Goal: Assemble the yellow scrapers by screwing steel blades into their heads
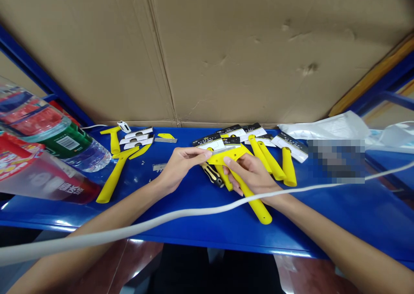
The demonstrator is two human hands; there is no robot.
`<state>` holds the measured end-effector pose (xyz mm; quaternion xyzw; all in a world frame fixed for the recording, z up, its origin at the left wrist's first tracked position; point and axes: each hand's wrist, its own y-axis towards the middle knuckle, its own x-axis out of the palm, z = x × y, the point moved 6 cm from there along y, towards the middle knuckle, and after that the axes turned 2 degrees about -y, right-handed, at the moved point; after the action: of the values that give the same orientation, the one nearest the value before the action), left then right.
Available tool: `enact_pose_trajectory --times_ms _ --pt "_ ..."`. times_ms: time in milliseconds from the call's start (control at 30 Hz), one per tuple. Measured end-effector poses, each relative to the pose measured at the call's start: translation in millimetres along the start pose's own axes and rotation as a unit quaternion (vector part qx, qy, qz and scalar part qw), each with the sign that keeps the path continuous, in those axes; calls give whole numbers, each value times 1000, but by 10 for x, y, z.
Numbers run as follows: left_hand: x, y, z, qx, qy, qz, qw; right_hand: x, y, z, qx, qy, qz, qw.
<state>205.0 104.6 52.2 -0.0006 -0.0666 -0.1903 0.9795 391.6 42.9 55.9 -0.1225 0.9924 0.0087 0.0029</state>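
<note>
My right hand (254,173) grips a yellow scraper (258,208) just below its wide head, and the handle slants down to the right. At the head's left corner, my left hand (174,169) pinches with thumb and forefinger. A thin metal blade (223,152) lies along the head's far edge. Beneath the hands, partly covered, are a screwdriver (212,175) with a cream and black handle and another yellow handle (225,179). Right behind them, scrapers with black and white cards (207,142) lie in a pile.
More yellow handles (289,169) stick out to the right. At left are a loose yellow scraper (111,177), stacked cards (137,138), small metal bits, a water bottle (67,141) and a red cup (61,186). A white cable (181,213) crosses the foreground. Cardboard (239,61) backs the blue table (181,233).
</note>
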Motion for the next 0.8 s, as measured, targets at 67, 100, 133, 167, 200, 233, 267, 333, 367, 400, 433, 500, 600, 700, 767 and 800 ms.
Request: enact_pose_trajectory --times_ms 67,100,133,167,200,233,267,333,367,400,433,500,600,700,767,800 --pt "21 -16 -11 -8 -3 -1 1000 22 -10 -6 -3 -4 1 1000" --pt "34 -25 -19 -14 -4 -2 1000 34 -17 -7 -5 -5 1 1000" --pt "47 -34 -27 -20 -4 -2 1000 45 -24 -8 -9 -7 1 1000" --pt "61 -44 -36 -25 -5 -3 1000 55 -31 -9 -14 -9 0 1000" --pt "75 -53 -44 -29 -6 -3 1000 63 -38 -8 -18 -12 -1 1000" --pt "87 -62 -48 -28 -7 -1 1000 69 -42 -6 -20 -15 -2 1000" --pt "98 -71 -50 -25 -8 1 1000 72 -45 -3 -21 -17 -1 1000" --pt "116 -88 -47 -13 -3 3 1000 74 -46 -1 -20 -15 4 1000" --pt "122 -96 -43 -7 3 4 1000 75 -44 -3 -19 -11 7 1000" --pt "125 -103 -36 0 12 6 1000 78 -42 -8 -19 -7 9 1000" --pt "125 -110 -25 7 23 7 1000 82 -41 -13 -18 -4 10 1000" --pt "128 -121 10 25 55 4 998 91 -41 -22 -16 2 10 1000" --pt "155 -137 86 61 96 -23 993 99 -48 -23 -9 12 7 1000" --pt "189 -156 170 98 102 -53 988 95 -54 -27 -14 20 2 1000" --pt "219 -168 208 113 104 -81 985 90 -52 -33 -22 28 0 999" --pt "234 -172 219 116 106 -95 983 85 -49 -34 -24 36 0 999"
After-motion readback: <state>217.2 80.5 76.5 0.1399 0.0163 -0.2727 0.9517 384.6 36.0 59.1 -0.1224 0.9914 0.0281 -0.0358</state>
